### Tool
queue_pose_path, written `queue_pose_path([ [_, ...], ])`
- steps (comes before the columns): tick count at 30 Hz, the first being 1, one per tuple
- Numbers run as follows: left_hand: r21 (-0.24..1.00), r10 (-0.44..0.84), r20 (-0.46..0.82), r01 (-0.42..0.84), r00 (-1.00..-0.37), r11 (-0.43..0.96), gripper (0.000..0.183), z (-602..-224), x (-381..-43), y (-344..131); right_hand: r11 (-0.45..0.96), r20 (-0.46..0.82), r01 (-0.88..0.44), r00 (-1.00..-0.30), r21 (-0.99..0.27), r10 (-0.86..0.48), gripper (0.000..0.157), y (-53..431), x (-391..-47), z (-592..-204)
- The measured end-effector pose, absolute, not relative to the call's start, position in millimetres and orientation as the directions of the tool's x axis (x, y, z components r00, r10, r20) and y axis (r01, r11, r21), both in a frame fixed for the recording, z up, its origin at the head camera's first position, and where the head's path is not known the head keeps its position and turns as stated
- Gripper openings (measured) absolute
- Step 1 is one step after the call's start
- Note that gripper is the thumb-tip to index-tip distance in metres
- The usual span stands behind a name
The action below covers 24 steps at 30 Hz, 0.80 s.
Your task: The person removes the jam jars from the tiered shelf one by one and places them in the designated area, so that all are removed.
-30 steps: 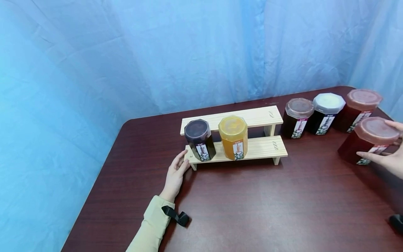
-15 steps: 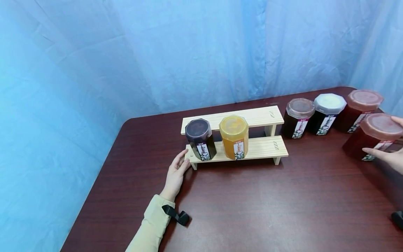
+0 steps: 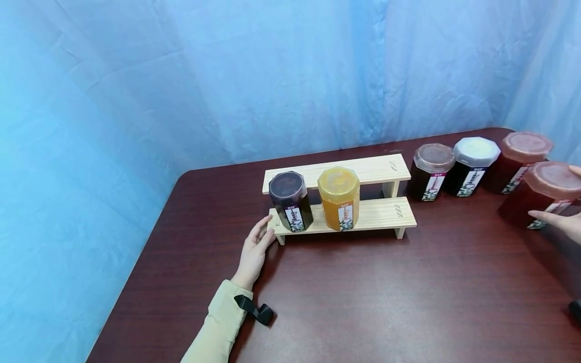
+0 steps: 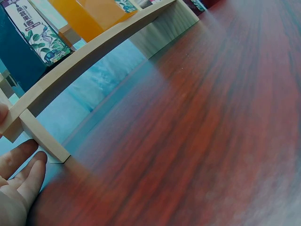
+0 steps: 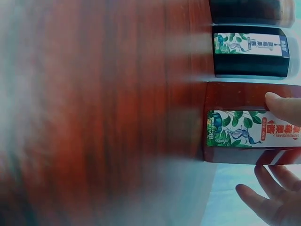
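Note:
My left hand (image 3: 251, 254) holds the left end of the lower step of a pale wooden two-step rack (image 3: 379, 214), its fingers around the board's end by the leg. On that step stand a dark purple jam jar (image 3: 288, 201) and an orange jam jar (image 3: 338, 201). At the right edge of the head view, my right hand (image 3: 563, 224) grips a red strawberry jam jar (image 5: 235, 94), thumb on the front beside its label and other fingers at the far side. Part of that hand is cut off in the head view.
Behind and left of the gripped jar, a brownish-lidded jar (image 3: 431, 174), a white-lidded dark jar (image 3: 474, 164) and another red jar (image 3: 522, 156) stand in a row on the dark wooden table (image 3: 363, 297). A blue curtain (image 3: 272, 80) hangs behind.
My right hand has moved the red jar right and back, closer to the row of jars. My left hand stays at the rack's end. The view has shifted slightly.

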State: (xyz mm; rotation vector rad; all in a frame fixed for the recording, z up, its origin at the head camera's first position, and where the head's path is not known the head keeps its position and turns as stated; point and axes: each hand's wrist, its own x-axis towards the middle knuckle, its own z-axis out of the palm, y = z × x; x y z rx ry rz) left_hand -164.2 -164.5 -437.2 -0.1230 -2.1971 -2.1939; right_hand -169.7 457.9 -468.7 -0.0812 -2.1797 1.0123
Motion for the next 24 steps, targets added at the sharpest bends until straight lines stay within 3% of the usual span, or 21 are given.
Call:
queue_pose_path([
  [11,0.997,0.025,0.08,0.08,-0.997,0.004,0.043,-437,-165,-164,0.69,0.581,-0.222,-0.739,-0.689,0.342,0.118,462,-175,-463],
  [18,0.997,0.024,0.074,0.074,-0.997,-0.003,0.043,-436,-164,-163,0.651,0.619,-0.306,-0.714,-0.695,0.326,0.115,472,-184,-471],
  [24,0.997,0.03,0.076,0.076,-0.997,-0.003,0.043,-437,-165,-164,0.677,0.639,-0.305,-0.701,-0.67,0.316,0.124,473,-183,-472],
])
